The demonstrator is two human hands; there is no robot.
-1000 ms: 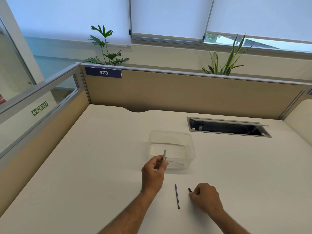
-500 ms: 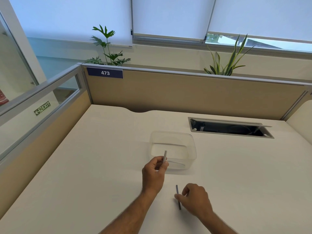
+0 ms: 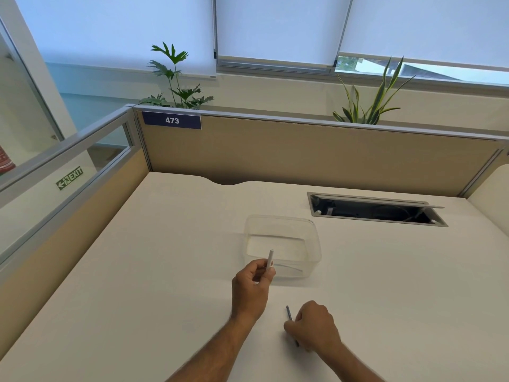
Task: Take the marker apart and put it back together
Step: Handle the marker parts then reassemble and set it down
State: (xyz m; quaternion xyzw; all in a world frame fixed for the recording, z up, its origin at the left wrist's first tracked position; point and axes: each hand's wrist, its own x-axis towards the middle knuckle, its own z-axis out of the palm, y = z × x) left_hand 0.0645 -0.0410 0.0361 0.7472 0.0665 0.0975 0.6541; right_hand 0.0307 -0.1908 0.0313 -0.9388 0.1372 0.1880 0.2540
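My left hand (image 3: 252,285) holds the white marker barrel (image 3: 270,258) upright between thumb and fingers, just in front of the clear container. My right hand (image 3: 314,328) lies low on the desk with its fingers curled round the thin dark ink rod (image 3: 288,312). The rod's far end sticks out past the fingers and its near end shows under the hand. A small dark piece seen earlier on the desk is hidden now.
A clear plastic container (image 3: 283,224) stands on the white desk (image 3: 165,271) just beyond my left hand. An open cable tray (image 3: 374,209) is set into the desk at the back right. Beige partitions close off the back and left.
My right hand moved left from the small dark piece to the thin rod and closed its fingers on it. My left hand kept the barrel still.
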